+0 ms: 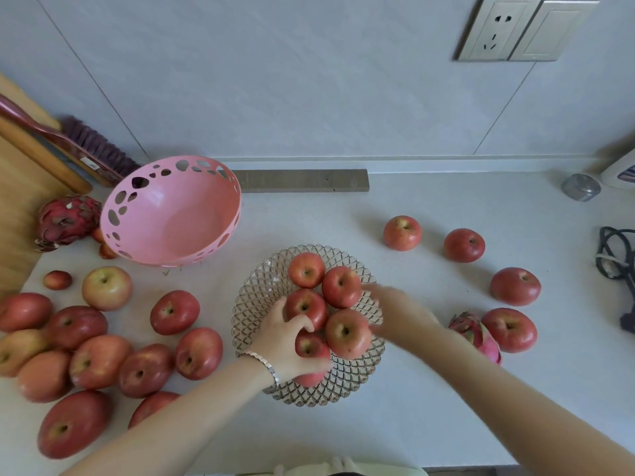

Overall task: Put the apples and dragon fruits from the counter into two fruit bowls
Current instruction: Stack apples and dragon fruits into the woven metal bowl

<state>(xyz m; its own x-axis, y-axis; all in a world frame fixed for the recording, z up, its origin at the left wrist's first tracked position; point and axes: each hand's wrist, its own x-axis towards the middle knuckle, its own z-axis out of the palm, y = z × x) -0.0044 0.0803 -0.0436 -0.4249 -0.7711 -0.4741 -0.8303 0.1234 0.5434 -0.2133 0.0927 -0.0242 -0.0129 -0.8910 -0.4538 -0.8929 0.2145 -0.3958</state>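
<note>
A clear patterned glass bowl [254, 297] stands in the middle of the counter and holds several red apples [340, 286]. My left hand [285, 341] is shut on one red apple [309, 348] at the bowl's near side. My right hand [391, 310], blurred, hovers at the bowl's right rim with fingers apart, holding nothing. An empty pink perforated bowl [171, 214] sits behind to the left. One dragon fruit [67, 219] lies left of the pink bowl, another dragon fruit [479, 334] right of my right forearm. Several apples [96, 359] are heaped at the left.
Several loose apples [514, 286] lie on the right of the white counter. A cutting board and brush [86, 146] lean at the far left. A metal strip [302, 180] runs along the wall. A small tin [580, 187] and black cable [615, 252] are at the right.
</note>
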